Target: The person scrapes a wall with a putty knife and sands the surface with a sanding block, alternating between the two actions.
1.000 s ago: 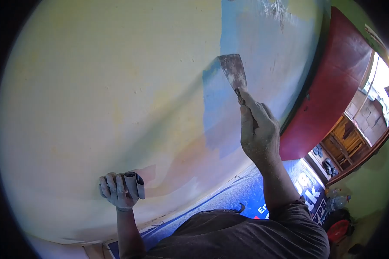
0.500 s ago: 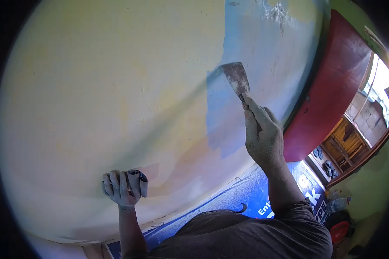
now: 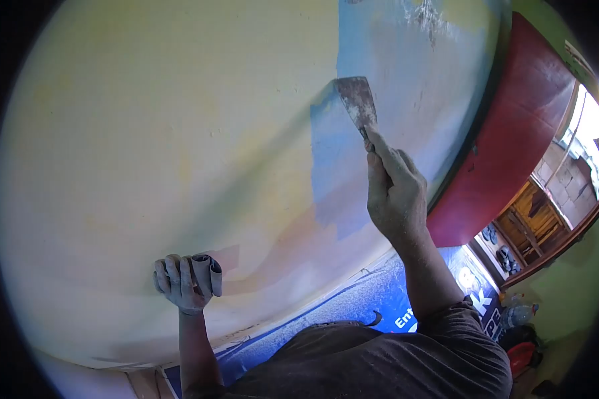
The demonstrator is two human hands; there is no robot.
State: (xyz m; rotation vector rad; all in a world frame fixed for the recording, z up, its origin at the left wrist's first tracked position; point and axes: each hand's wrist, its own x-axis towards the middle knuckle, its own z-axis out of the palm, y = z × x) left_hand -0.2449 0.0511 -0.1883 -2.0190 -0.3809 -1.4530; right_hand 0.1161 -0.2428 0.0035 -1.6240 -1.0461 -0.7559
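Observation:
My right hand (image 3: 399, 189) grips a putty knife (image 3: 358, 103) with a worn, paint-smeared blade. Its blade edge is up at the wall (image 3: 199, 166), right by the border between pale yellow and blue paint (image 3: 336, 176). Lower left, my dusty left hand (image 3: 180, 286) has its fingers curled against the wall, with a grey folded sheet of sandpaper (image 3: 206, 276) held at the thumb side. Beside that sheet a faint pink patch (image 3: 225, 258) shows on the wall.
A red door-like panel (image 3: 506, 133) stands to the right, beside a doorway with shoes (image 3: 509, 259) on its sill. Dust covers a blue printed banner (image 3: 353, 309) along the wall's foot. A plastic bottle (image 3: 519, 314) stands at lower right.
My right hand has moved the putty knife a little upward along the paint border. The left hand keeps its place on the wall with the sandpaper, while the view has shifted slightly.

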